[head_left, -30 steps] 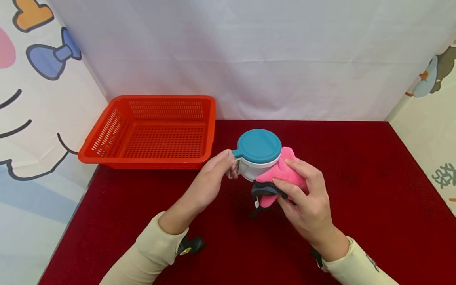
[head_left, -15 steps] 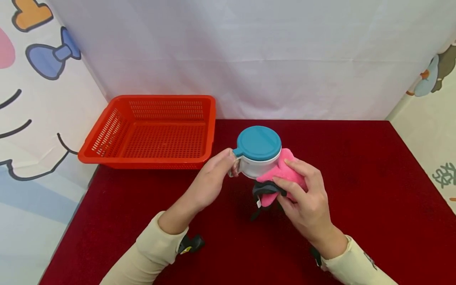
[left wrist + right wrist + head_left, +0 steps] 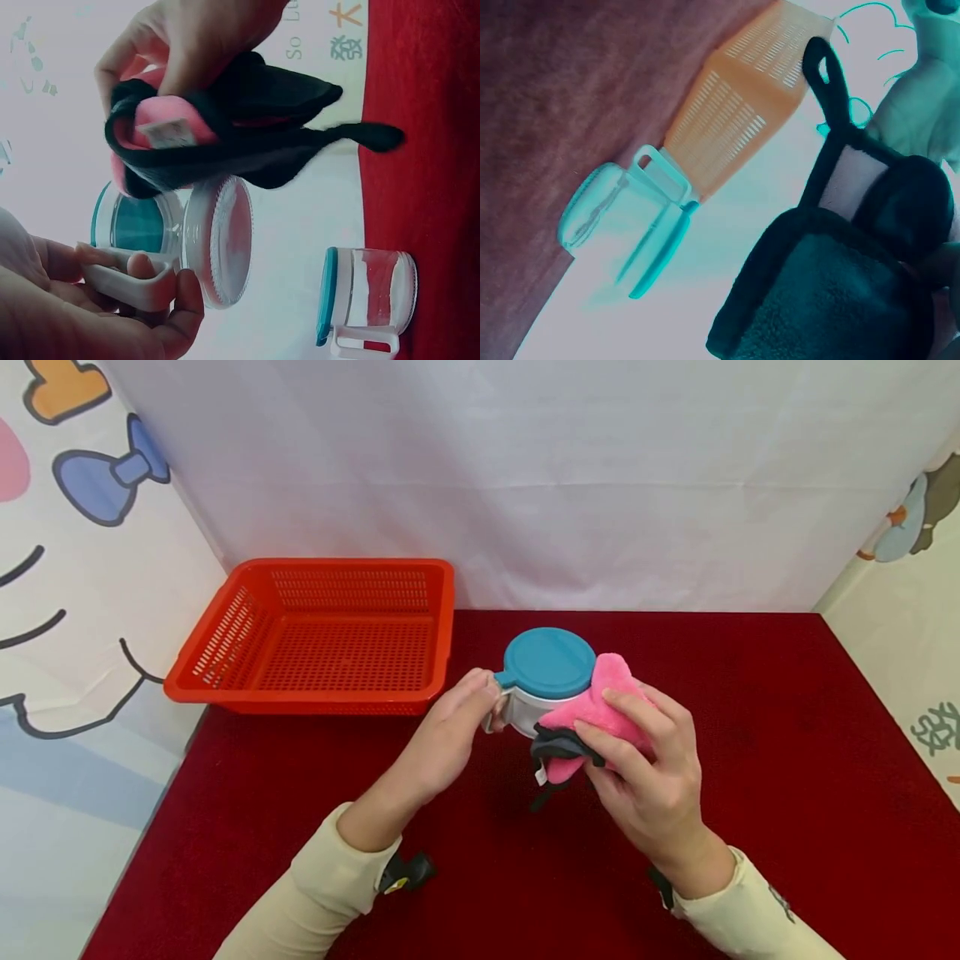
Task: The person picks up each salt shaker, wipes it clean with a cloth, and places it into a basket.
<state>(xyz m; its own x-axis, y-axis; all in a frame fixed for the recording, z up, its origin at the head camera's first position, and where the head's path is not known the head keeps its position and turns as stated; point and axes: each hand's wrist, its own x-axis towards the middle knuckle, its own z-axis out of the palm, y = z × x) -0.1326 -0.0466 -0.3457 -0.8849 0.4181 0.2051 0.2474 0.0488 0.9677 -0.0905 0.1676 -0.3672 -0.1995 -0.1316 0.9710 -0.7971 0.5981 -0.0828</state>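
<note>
My left hand [image 3: 450, 731] grips the white handle [image 3: 131, 289] of a clear glass jar with a flat blue lid [image 3: 550, 662], held above the table. With the right hand [image 3: 652, 768] I pinch a folded pink cloth [image 3: 607, 714], dark grey on its other side with a black edge and hanging loop. The cloth presses against the near right side of the jar and covers part of it. A second lidded glass jar [image 3: 379, 292], also with a handle, stands on the table in both wrist views; from the head view it is hidden.
A red plastic basket [image 3: 307, 697] with slotted walls stands at the back left of the dark red table [image 3: 750, 735]. White cloth [image 3: 600, 485] hangs behind the table, and printed panels [image 3: 75, 652] flank its sides.
The cloth and right hand have shifted slightly up along the jar's side, and a pink corner now sticks up higher. The jar has moved a little to the right with the left hand.
</note>
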